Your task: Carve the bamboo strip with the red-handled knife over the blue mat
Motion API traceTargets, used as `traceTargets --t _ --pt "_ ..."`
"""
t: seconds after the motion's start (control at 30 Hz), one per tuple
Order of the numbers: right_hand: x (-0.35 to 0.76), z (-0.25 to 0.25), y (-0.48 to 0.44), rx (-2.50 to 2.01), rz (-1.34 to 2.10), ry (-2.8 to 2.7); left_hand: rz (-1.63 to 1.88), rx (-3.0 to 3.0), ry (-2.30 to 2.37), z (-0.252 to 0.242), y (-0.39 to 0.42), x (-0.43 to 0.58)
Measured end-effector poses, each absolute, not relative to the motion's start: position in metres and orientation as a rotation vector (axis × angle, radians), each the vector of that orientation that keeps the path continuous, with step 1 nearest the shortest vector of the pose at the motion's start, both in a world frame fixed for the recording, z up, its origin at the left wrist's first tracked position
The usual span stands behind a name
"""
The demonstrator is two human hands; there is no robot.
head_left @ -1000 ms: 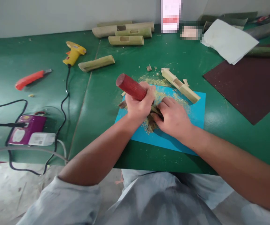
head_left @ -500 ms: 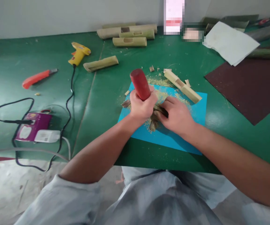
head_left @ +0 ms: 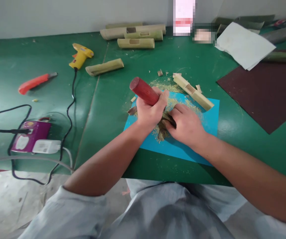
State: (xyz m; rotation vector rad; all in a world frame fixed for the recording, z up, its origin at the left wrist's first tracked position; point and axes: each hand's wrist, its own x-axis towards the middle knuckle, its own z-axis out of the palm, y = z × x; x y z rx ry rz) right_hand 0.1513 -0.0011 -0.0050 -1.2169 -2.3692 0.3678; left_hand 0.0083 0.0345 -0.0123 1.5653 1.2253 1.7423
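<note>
My left hand (head_left: 149, 114) is wrapped round the thick red handle (head_left: 143, 90) of a tool, its butt tilted up and to the left. The tool's working end is hidden below the fist. Beside it, my right hand (head_left: 189, 125) pinches a dark brownish piece of bamboo (head_left: 167, 117) low over a blue sheet (head_left: 212, 121). My fingers cover much of this piece. Brown chips (head_left: 162, 135) and pale sawdust (head_left: 166, 87) lie around both hands. Just beyond my right hand rests a pale bamboo tube with a notch (head_left: 202, 99), partly on the sheet.
Several cut bamboo tubes (head_left: 136, 43) line the back of the green table (head_left: 108, 109). Leftward lie a yellow glue gun (head_left: 80, 58), a red-handled cutter (head_left: 35, 83) and a purple box (head_left: 39, 130) with cords. White paper (head_left: 246, 46) overlaps a dark brown sheet (head_left: 264, 96) at right.
The red handle's butt has tipped further left and lower in my left hand. My right hand keeps its hold on the bamboo. The view has shifted slightly.
</note>
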Motion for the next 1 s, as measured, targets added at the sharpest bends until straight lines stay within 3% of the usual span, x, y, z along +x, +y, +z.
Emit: traceTargets --t 1.0 --pt "0.1512 -0.006 -0.0001 -1.212 0.358 -2.379 1.784 1.6 1.272 -0.0081 0.0327 0.0091"
